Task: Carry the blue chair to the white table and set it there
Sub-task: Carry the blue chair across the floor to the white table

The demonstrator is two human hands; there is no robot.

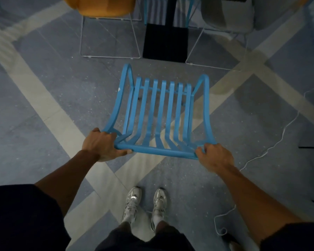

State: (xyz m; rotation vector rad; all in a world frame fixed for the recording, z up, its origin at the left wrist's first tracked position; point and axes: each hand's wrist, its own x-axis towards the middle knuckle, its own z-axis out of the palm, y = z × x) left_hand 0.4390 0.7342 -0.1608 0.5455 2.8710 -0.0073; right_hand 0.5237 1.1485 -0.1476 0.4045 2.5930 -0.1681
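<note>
The floor (pixel 43 84), grey-blue with pale crossing bands, fills the view. The blue chair (pixel 159 113) sits just ahead of both hands, its slats running lengthwise away from the person and its top rail crosswise, nearest the fingers. Beyond it stand an orange chair (pixel 100 6), a black table base (pixel 164 42) and a grey chair (pixel 228 13). The left hand (pixel 103 145) and right hand (pixel 215 156) each have fingers wrapped around a rail end. White sneakers (pixel 145 205) stand below.
</note>
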